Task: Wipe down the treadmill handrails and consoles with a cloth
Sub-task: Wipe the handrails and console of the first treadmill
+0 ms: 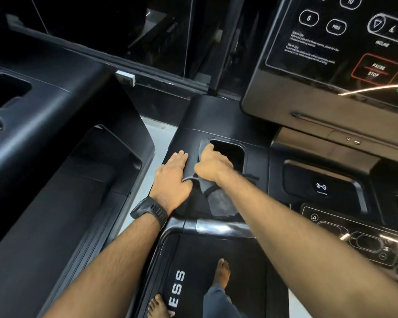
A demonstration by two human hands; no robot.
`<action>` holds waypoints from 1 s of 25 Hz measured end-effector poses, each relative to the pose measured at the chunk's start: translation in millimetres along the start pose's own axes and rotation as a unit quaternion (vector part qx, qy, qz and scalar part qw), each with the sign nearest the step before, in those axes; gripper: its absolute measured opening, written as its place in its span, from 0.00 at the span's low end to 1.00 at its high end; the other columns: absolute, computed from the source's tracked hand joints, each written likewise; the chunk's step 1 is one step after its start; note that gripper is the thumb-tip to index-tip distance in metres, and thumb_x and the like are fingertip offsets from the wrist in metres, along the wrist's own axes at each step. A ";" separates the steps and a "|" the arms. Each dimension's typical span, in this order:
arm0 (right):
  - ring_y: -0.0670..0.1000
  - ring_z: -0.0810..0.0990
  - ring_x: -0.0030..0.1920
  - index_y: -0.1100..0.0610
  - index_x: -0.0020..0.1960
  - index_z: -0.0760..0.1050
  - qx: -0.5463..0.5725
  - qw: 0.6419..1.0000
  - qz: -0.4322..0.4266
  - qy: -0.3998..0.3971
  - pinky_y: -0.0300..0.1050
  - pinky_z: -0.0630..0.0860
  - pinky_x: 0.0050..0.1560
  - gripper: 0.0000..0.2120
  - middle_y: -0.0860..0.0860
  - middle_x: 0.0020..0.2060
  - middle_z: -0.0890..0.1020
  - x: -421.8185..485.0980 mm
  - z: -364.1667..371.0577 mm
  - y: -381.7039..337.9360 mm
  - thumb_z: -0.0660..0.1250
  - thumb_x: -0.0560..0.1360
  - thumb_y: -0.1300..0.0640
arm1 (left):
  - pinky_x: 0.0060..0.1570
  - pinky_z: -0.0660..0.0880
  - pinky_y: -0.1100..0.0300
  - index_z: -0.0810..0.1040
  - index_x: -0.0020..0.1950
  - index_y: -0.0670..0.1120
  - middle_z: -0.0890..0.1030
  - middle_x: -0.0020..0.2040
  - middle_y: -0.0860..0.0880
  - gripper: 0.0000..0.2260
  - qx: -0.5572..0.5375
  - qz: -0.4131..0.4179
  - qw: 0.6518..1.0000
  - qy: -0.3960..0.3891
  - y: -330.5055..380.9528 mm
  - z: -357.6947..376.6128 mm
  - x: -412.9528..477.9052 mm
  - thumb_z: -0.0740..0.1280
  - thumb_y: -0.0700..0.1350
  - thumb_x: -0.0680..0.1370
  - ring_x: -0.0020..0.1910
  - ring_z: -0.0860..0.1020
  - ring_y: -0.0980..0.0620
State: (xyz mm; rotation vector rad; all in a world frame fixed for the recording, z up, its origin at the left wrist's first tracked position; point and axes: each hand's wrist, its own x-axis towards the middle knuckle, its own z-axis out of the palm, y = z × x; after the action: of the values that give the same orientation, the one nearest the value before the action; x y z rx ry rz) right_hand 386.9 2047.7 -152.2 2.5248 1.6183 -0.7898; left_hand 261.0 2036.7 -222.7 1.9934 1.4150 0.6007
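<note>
- Both forearms reach in from 6 o'clock, and the left wrist wears a black watch (148, 211).
- Left hand (170, 177) lies flat on the black console tray (193, 125), fingers straight and close together, holding nothing. It sits just at 9 o'clock of the right hand.
- Right hand (210, 166) has its fingers curled round a grey cloth (221, 200) at the 9 o'clock rim of the cup recess (230, 152). The loose end hangs below the wrist toward 6 o'clock.
- Handrail (216, 227), black and silver, crosses just beneath the cloth.
- Touch console (331, 53), marked PAUSE/STOP in red, fills 2 o'clock.
- Bare foot (223, 271) stands on the belt (246, 271) at 6 o'clock.
- Neighbouring treadmill (44, 99) lies at 9 o'clock.
</note>
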 end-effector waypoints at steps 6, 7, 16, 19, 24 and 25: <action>0.60 0.79 0.57 0.54 0.63 0.70 -0.281 0.939 -0.195 -0.031 0.53 0.73 0.52 0.17 0.55 0.58 0.80 -19.6 -21.6 44.9 0.62 0.75 0.65 | 0.76 0.57 0.47 0.61 0.79 0.47 0.60 0.79 0.48 0.34 0.039 0.003 0.999 -0.017 -1.2 0.8 1.9 0.66 0.41 0.72 0.79 0.56 0.51; 0.59 0.79 0.57 0.54 0.60 0.70 -0.328 0.918 -0.221 -0.008 0.52 0.71 0.51 0.15 0.53 0.57 0.80 -19.0 -23.0 53.1 0.63 0.76 0.65 | 0.76 0.57 0.47 0.61 0.79 0.47 0.60 0.79 0.49 0.34 0.038 0.002 0.999 -0.018 -1.2 0.5 1.5 0.67 0.41 0.73 0.79 0.56 0.52; 0.59 0.72 0.70 0.47 0.75 0.69 -0.611 0.617 -0.487 0.091 0.57 0.71 0.63 0.22 0.47 0.76 0.70 46.3 -60.8 104.4 0.61 0.82 0.57 | 0.77 0.56 0.48 0.60 0.79 0.48 0.59 0.79 0.50 0.35 0.035 0.002 0.999 -0.020 -1.2 -0.4 2.3 0.66 0.39 0.73 0.79 0.55 0.53; 0.61 0.74 0.69 0.51 0.72 0.73 -0.593 0.590 -0.534 0.123 0.57 0.75 0.59 0.22 0.49 0.71 0.76 56.5 -58.6 82.3 0.65 0.79 0.60 | 0.77 0.56 0.49 0.60 0.79 0.49 0.59 0.80 0.50 0.35 0.045 -0.001 0.999 -0.020 -1.9 0.3 2.9 0.66 0.40 0.72 0.79 0.54 0.53; 0.56 0.68 0.74 0.49 0.77 0.66 -0.668 0.492 -0.556 0.053 0.54 0.62 0.73 0.25 0.45 0.75 0.71 73.7 -46.0 64.6 0.51 0.81 0.59 | 0.77 0.55 0.49 0.59 0.79 0.49 0.58 0.80 0.51 0.37 0.049 -0.004 0.998 -0.029 -1.0 -0.5 3.0 0.66 0.41 0.71 0.79 0.53 0.54; 0.55 0.64 0.77 0.47 0.80 0.60 -0.683 0.497 -0.534 0.031 0.53 0.58 0.76 0.25 0.44 0.78 0.65 76.6 -46.2 63.2 0.51 0.84 0.57 | 0.77 0.55 0.49 0.59 0.79 0.50 0.57 0.80 0.51 0.37 0.052 -0.003 0.998 -0.029 -1.6 -0.7 3.4 0.66 0.41 0.71 0.79 0.53 0.54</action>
State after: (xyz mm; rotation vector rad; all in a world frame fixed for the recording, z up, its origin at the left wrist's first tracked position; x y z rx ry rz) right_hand 484.4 2097.0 -160.1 0.3026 2.1834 0.6135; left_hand 260.5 2040.4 -223.3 2.0685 1.4430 0.4717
